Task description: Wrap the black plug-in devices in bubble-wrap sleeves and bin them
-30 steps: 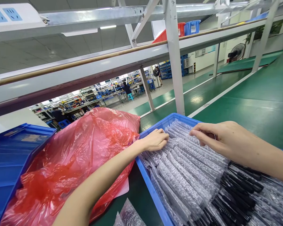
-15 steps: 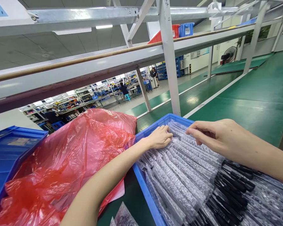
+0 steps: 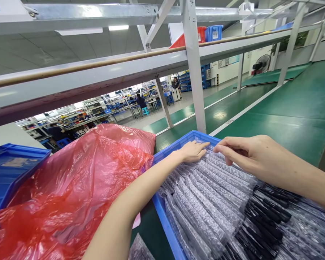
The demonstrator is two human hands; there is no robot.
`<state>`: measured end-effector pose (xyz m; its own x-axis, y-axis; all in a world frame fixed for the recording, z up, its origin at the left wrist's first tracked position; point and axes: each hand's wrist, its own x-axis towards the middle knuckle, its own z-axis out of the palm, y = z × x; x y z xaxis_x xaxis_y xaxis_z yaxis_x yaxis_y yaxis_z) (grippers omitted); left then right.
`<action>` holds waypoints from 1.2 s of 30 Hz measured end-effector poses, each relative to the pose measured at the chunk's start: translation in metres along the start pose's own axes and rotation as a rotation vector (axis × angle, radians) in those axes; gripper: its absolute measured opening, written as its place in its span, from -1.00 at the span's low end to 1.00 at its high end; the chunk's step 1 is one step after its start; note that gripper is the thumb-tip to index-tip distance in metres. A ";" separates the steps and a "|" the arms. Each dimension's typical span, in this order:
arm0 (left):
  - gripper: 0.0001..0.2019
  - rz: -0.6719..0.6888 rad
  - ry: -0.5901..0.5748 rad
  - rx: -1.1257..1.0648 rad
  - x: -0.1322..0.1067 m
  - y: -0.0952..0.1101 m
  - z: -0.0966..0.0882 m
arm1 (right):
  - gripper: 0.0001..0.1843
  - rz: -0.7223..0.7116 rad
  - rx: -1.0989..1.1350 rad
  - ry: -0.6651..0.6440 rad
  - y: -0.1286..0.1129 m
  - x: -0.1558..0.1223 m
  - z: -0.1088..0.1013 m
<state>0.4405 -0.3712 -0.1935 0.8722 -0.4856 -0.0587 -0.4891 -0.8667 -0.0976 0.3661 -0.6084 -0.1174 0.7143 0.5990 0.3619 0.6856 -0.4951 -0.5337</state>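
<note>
Clearly, both hands of the person are at the blue bin (image 3: pixel 166 225), which stands on the green surface (image 3: pixel 148 229) and is filled with rows of bubble-wrap sleeves (image 3: pixel 203 202). The left hand (image 3: pixel 193 151) lies over the sleeves at the far end of the bin; its fingers are stretched forward and rather open, resting upon the wrap. The right hand (image 3: pixel 249 153) is just beside it, over the sleeves, with fingers bent and the thumb close to the forefinger; whether something thin is pinched there, I cannot tell. The sleeves lie side by side, and slender black items (image 3: pixel 268 213) show at their near right ends. To the left of the bin is a crumpled red plastic bag (image 3: pixel 83 173), and at its left, a second bin (image 3: pixel 5 180), also blue, stands tilted. One loose piece of bubble wrap (image 3: pixel 141 249) is near the bin's left wall.
</note>
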 end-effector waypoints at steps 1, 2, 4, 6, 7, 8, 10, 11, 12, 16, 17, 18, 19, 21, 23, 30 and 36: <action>-0.49 -0.002 -0.019 0.018 0.003 0.002 0.000 | -0.40 0.003 0.004 -0.001 0.001 0.000 0.000; -0.47 -0.006 -0.033 0.036 0.005 0.005 0.000 | -0.39 0.008 0.007 -0.005 0.001 0.000 0.001; -0.43 -0.022 -0.048 0.050 0.007 0.009 -0.001 | -0.39 0.017 0.014 -0.019 0.002 0.000 0.002; -0.42 -0.046 -0.053 0.039 0.009 0.012 -0.001 | -0.41 0.026 0.022 -0.023 0.004 0.000 0.003; -0.42 -0.060 -0.064 0.027 0.009 0.013 -0.001 | -0.42 0.033 0.023 -0.030 0.005 0.001 0.003; -0.42 -0.081 -0.077 0.004 0.007 0.013 -0.002 | -0.42 0.045 0.023 -0.037 0.007 0.001 0.003; -0.43 -0.123 -0.102 -0.088 -0.002 0.014 -0.008 | -0.41 0.066 0.025 -0.055 0.009 0.002 0.004; -0.45 -0.133 -0.094 -0.157 -0.013 0.016 -0.013 | -0.39 0.071 0.025 -0.066 0.009 0.002 0.004; -0.46 -0.129 -0.061 -0.237 -0.027 0.018 -0.019 | -0.38 0.074 0.026 -0.065 0.009 0.002 0.004; -0.53 -0.031 0.221 -0.494 -0.121 0.042 -0.050 | -0.42 0.096 0.039 -0.020 0.003 -0.002 0.002; -0.55 -0.011 0.249 -0.484 -0.148 0.051 -0.054 | -0.45 0.099 0.043 -0.009 0.002 -0.003 0.002; -0.57 0.005 0.267 -0.462 -0.174 0.061 -0.056 | -0.48 0.099 0.042 -0.003 0.000 -0.004 0.001; -0.59 0.016 0.262 -0.455 -0.196 0.070 -0.056 | -0.50 0.095 0.034 0.002 -0.001 -0.004 0.001; -0.62 0.019 0.247 -0.450 -0.228 0.086 -0.048 | -0.53 0.086 0.010 0.025 -0.001 -0.004 0.002; -0.62 0.011 0.224 -0.462 -0.243 0.096 -0.035 | -0.54 0.087 -0.014 0.032 0.000 -0.004 0.002; -0.55 -0.011 0.257 -0.456 -0.239 0.103 -0.007 | -0.61 0.160 -0.029 -0.010 0.000 -0.002 0.000; -0.41 -0.034 0.066 -0.301 -0.222 0.106 -0.021 | -0.61 0.174 -0.043 0.004 -0.002 -0.001 -0.007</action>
<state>0.1954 -0.3578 -0.1703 0.8912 -0.4535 0.0054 -0.4452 -0.8725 0.2012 0.3653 -0.6124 -0.1111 0.8234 0.4991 0.2700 0.5566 -0.6178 -0.5554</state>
